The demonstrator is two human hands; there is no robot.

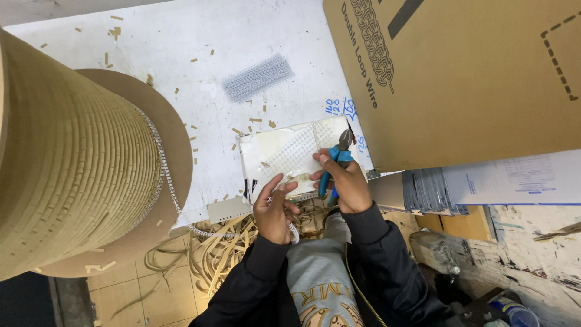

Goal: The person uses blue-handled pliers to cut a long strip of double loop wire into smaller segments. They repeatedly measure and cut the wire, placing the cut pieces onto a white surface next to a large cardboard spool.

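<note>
Evidently the white double-loop wire strand (209, 232), light, springy and easily kinked, runs from the big spool (72, 157) into the clenched left hand (274, 209), beside the right hand (346, 184) gripping blue-handled cutters (336, 162), best pinched close behind the fingertips.

Single head-worn view, looking steeply down from above the person's chest, close to both hands, facing the white surface (200, 36); floor (127, 297) at bottom edge.
</note>
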